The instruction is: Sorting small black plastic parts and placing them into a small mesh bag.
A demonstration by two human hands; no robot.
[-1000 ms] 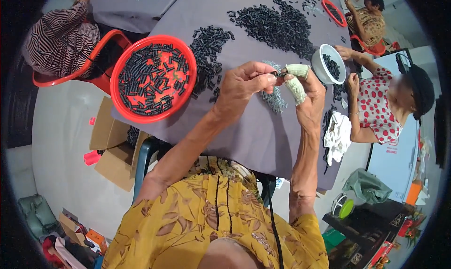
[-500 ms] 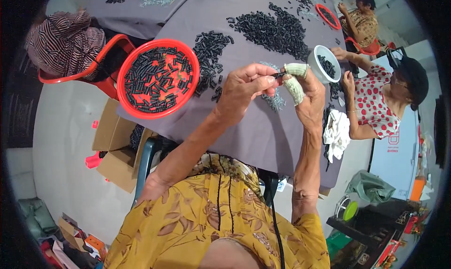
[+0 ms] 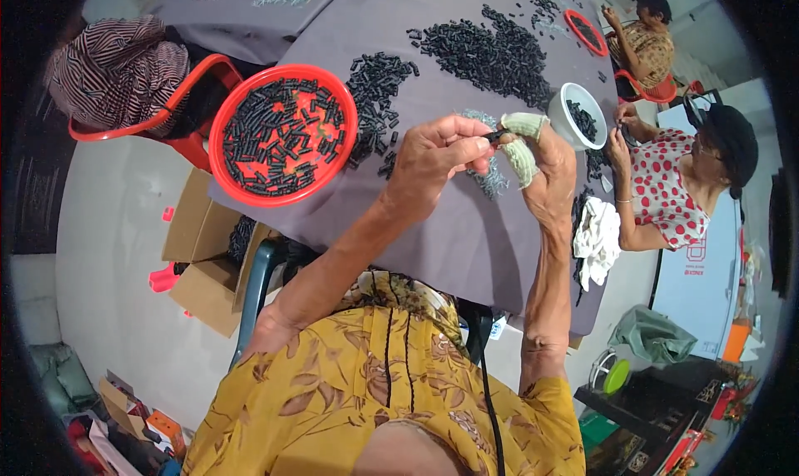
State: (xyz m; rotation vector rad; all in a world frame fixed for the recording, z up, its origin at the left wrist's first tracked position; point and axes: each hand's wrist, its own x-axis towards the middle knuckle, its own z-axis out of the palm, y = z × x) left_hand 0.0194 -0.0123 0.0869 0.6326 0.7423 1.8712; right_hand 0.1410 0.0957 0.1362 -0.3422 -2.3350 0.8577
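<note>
My left hand (image 3: 434, 161) pinches a small black cylindrical piece (image 3: 494, 136) between thumb and fingertips. From the other side my right hand (image 3: 549, 173) grips the same piece, its thumb and forefinger wrapped in pale cloth finger covers (image 3: 521, 161). Both hands meet above the grey tablecloth (image 3: 416, 251). Beneath and behind them lies a pile of small silvery metal bits (image 3: 489, 181), partly hidden by my fingers. Left of my hands, a red basin (image 3: 218, 156) holds many black pieces like this one. A loose heap of black pieces (image 3: 376, 89) lies beside the basin.
A larger black heap (image 3: 483, 50) spreads farther back. On the right stand a white bowl (image 3: 562, 131) of black pieces and a crumpled white cloth (image 3: 596, 241). A co-worker in a spotted top (image 3: 670, 185) sits there. An open cardboard box (image 3: 200, 289) is on the floor at left.
My hands stay nearly in place, still on the black piece. The co-worker at right has drawn one hand back from the white bowl, bringing both hands together.
</note>
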